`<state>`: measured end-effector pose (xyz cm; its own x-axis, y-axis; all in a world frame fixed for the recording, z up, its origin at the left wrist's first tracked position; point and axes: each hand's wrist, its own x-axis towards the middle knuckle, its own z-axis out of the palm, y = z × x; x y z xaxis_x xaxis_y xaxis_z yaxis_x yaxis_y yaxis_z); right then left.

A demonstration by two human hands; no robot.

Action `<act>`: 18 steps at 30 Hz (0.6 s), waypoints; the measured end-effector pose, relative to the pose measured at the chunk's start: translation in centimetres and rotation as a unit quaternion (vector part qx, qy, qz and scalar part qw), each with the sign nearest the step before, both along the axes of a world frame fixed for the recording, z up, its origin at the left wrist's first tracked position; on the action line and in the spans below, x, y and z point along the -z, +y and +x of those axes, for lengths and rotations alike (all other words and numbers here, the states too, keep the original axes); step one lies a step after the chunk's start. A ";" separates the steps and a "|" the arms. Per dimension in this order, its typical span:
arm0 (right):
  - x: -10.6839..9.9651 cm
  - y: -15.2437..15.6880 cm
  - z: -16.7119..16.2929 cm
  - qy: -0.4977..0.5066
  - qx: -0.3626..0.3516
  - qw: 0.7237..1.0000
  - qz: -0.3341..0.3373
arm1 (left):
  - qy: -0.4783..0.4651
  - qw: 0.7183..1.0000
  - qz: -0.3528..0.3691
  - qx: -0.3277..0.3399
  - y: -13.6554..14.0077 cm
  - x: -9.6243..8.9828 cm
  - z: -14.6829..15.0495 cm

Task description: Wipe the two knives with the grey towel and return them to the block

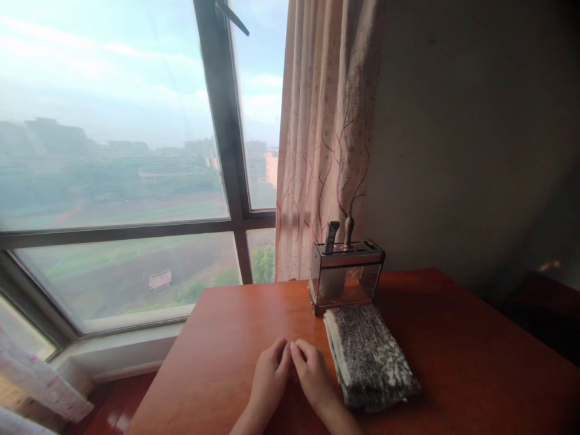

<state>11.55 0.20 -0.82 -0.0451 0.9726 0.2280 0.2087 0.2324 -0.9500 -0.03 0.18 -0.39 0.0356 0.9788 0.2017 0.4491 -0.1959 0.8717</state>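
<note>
My left hand [270, 370] and my right hand [310, 370] rest together over the reddish-brown wooden table [203, 362], thumbs and fingertips meeting in the middle. The fingers of both are curled and drawn together, and no object shows in them. Just right of my right hand lies a folded cloth [369, 350], thick and mottled in grey, black and white. Behind the cloth stands a knife block [347, 278] with see-through sides and a dark frame. Two dark handles stick up from its top, and a broad blade shows through the side.
A large window [235, 181] with dark frames rises beyond the table's left and far edges. A patterned curtain [317, 139] hangs behind the knife block. To the right is a shadowed wall [453, 151]; another curtain [40, 380] hangs at lower left.
</note>
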 end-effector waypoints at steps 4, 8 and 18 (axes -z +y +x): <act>-0.1 -0.1 0.0 0.004 0.001 1.000 0.001 | 0.002 1.000 -0.001 -0.005 0.1 0.0 0.0; -0.1 -0.1 0.0 0.008 -0.003 1.000 -0.007 | 0.002 1.000 0.000 -0.005 0.1 0.0 -0.1; -0.3 -0.2 0.1 0.002 -0.007 1.000 -0.017 | 0.003 1.000 -0.001 -0.004 -0.1 -0.3 0.0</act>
